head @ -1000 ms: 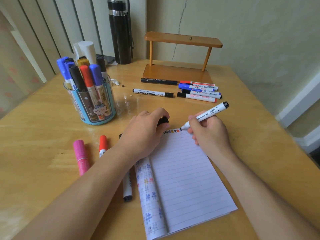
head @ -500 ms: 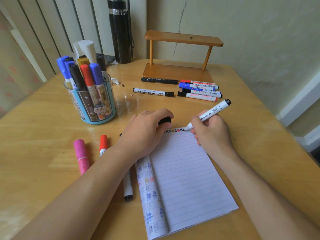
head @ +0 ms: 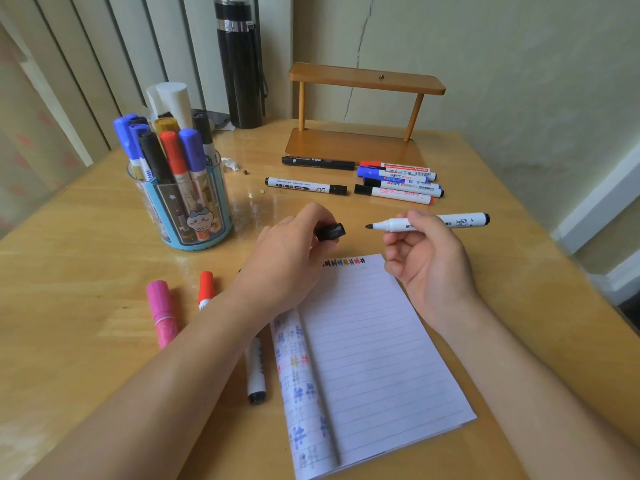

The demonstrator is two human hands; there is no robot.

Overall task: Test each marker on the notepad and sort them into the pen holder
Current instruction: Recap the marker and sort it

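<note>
The white marker (head: 429,223) has come up off the notepad (head: 374,358) and now lies flat in the air, its black tip pointing at the black cap (head: 330,232). The right hand (head: 429,268) curls its fingers round the marker, and the left hand (head: 287,258) pinches the cap. The left arm hides part of another white marker (head: 256,372) on the smooth wooden table (head: 69,271). A fat pink marker (head: 161,311) lies to the left. The round, see-through pen holder (head: 187,209) is full of markers.
</note>
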